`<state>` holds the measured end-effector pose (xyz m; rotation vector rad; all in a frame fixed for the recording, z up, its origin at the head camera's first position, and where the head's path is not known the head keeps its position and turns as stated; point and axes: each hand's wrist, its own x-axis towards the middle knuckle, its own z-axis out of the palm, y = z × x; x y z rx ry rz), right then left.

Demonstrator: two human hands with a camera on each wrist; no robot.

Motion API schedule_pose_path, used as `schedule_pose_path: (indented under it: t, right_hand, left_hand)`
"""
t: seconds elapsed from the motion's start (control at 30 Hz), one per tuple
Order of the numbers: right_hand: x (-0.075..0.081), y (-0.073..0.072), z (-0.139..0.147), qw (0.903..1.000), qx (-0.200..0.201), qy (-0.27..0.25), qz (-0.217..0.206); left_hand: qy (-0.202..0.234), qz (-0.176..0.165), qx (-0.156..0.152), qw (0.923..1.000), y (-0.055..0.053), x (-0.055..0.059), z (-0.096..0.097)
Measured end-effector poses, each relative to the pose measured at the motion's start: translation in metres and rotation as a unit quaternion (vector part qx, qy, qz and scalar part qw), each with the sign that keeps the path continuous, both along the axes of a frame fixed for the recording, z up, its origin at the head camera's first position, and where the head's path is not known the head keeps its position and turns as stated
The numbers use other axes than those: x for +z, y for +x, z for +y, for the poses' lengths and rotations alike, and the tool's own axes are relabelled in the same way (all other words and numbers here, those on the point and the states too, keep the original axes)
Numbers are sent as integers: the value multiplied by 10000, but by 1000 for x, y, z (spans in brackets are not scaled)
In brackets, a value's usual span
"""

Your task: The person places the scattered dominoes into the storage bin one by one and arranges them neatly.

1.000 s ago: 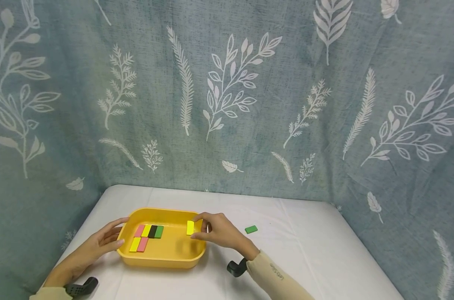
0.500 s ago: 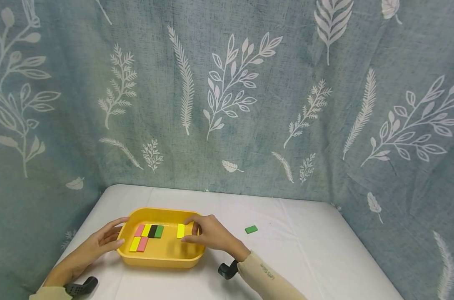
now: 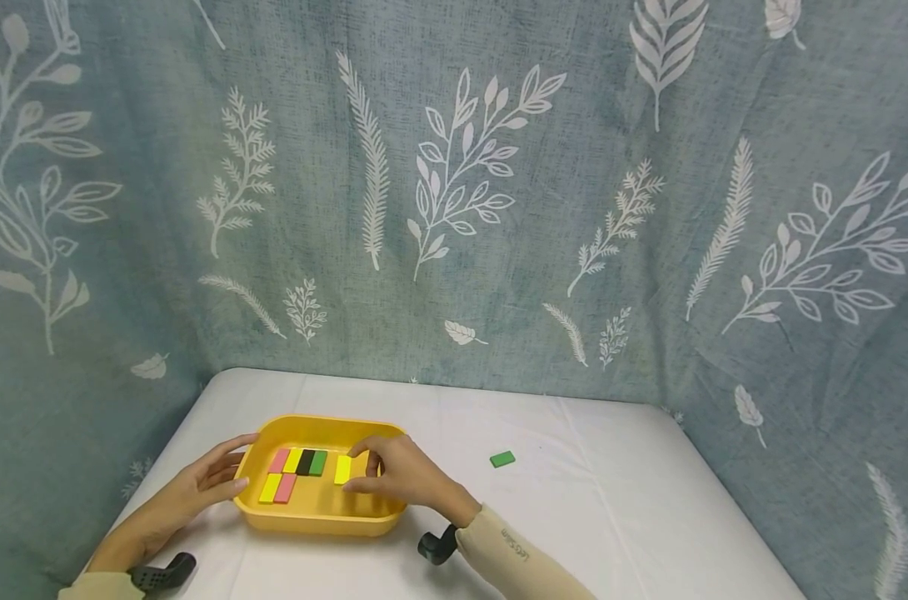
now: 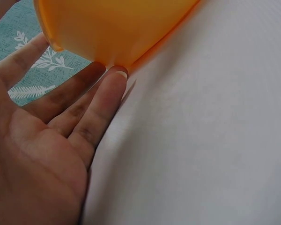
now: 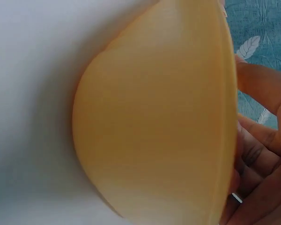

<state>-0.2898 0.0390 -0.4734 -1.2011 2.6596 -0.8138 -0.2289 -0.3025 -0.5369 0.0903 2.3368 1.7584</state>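
A yellow plastic tray (image 3: 319, 525) sits on the white table, holding small coloured tiles. Its back row runs pink (image 3: 278, 461), yellow, black (image 3: 305, 462), green (image 3: 317, 463); in front lie a yellow tile (image 3: 270, 489) and a pink tile (image 3: 285, 489). My right hand (image 3: 407, 475) reaches over the right rim and pinches another yellow tile (image 3: 342, 470) by its ends, between thumb and fingers, right of the rows. At the tray's left end my left hand (image 3: 199, 485) touches the outer wall with extended fingers. The right wrist view shows mostly tray wall (image 5: 154, 117), hiding the pinched tile.
A single green tile (image 3: 502, 459) lies on the white tablecloth (image 3: 574, 517), right of the tray. Behind the table hangs a blue-green curtain (image 3: 499, 333) with white leaf patterns. Dark wrist devices stick out below both wrists.
My right hand has moved left within the tray, bringing the pinched yellow tile closer to the rows. The left hand, the tray and the other tiles have stayed put.
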Motion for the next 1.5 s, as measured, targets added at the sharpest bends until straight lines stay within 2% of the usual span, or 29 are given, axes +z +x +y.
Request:
schedule_pose_path:
  t: [0.23, 0.57, 0.8, 1.1, 1.5]
  right_hand:
    - [-6, 3, -13, 9997, 2, 191, 127]
    - [-10, 8, -38, 9981, -168, 498, 327]
    - [-12, 10, -51, 9966, -324, 715, 241]
    - [-21, 13, -59, 9974, -370, 611, -15]
    - [-27, 11, -72, 9936, -540, 958, 258]
  left_hand:
    - [-36, 24, -8, 10000, -2, -2, -2]
    - [-60, 20, -2, 10000, -2, 2, -1]
    - [-63, 58, -49, 10000, -2, 3, -1]
    - [-52, -58, -6, 10000, -3, 2, -2]
    - [-32, 84, -122, 9999, -4, 1, -5]
